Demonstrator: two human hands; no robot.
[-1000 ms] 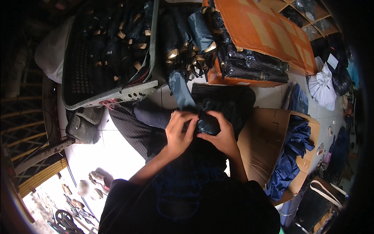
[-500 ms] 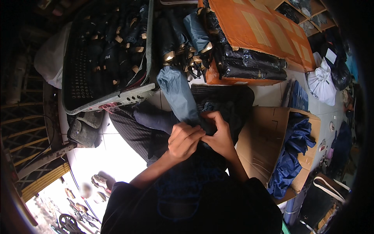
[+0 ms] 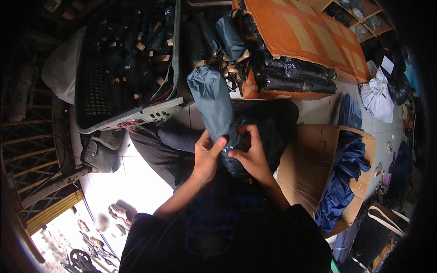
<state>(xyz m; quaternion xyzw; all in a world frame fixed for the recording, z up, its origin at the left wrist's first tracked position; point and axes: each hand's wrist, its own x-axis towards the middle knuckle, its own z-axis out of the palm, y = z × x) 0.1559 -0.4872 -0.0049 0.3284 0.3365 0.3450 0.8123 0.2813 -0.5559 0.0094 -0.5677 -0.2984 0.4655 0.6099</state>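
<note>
A folded blue-grey umbrella (image 3: 211,104) slants across my lap, its wider end up and to the left near the basket. My left hand (image 3: 207,157) wraps its left side, thumb lying across the fabric. From the right, my right hand (image 3: 253,157) grips the same stretch, its thumb pressed on the cloth near a small pale mark. Below my hands, the narrower lower end shows against my dark shirt. The fingers behind the umbrella are partly hidden.
A dark plastic basket (image 3: 129,119) of folded umbrellas stands far left. More umbrellas (image 3: 231,38) lie beside an orange carton (image 3: 309,32) holding black wrapped bundles. On the right, an open cardboard box (image 3: 302,170) contains blue cloth (image 3: 339,182). A white bag (image 3: 377,95) sits far right.
The umbrella has shifted slightly up, and more of its lower end shows. My hands have parted from a pinch at its lower end to hold it from both sides.
</note>
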